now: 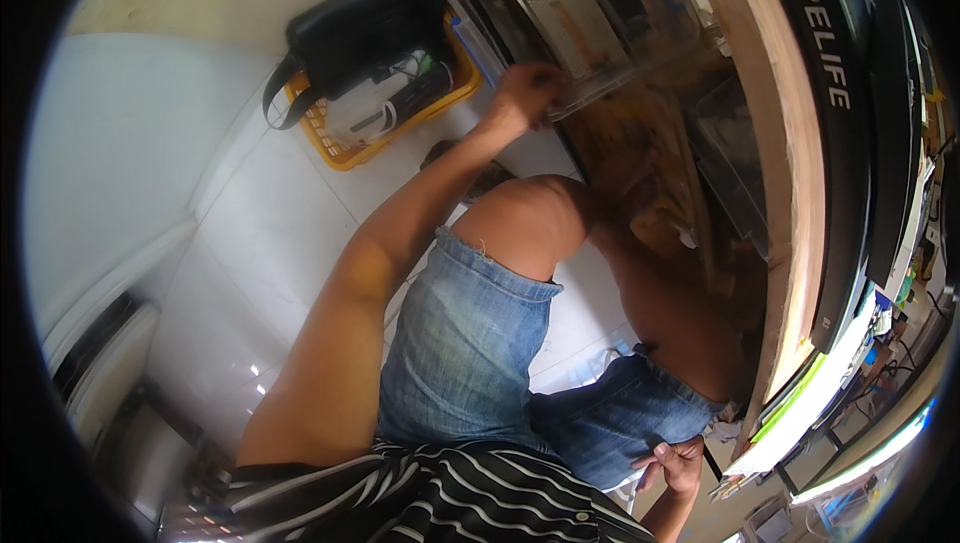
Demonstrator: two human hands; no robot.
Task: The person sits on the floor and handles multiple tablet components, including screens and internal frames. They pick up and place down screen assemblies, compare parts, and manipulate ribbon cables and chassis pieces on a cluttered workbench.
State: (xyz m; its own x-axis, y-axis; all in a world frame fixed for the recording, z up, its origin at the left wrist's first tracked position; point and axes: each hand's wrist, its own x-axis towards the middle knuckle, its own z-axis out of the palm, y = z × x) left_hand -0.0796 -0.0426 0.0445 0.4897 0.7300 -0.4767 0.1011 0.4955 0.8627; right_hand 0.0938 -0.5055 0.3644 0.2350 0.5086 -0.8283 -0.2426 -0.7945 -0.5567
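My left hand (pixel 528 95) reaches forward to a clear plastic bin (pixel 598 93) under the workbench. Its fingers are curled at the near rim of this bin, slightly blurred. Inside the bin lie a flat beige-and-grey device (pixel 568 18) and darker pieces. Low at the right, my right hand (pixel 676 465) is beside my thigh, against the denim shorts (pixel 620 413). Its thumb and fingers are closed together. A thin whitish thing shows just below them, too little of it to name.
Left of the bin stands a yellow basket (pixel 345 158) with a black bag (pixel 355 28) and small items. The wooden bench edge (pixel 790 163) runs down the right, a black mat (pixel 850 143) along it. A dark clear-sided box (pixel 735 148) sits beneath. White tiles (pixel 260 243) cover the floor.
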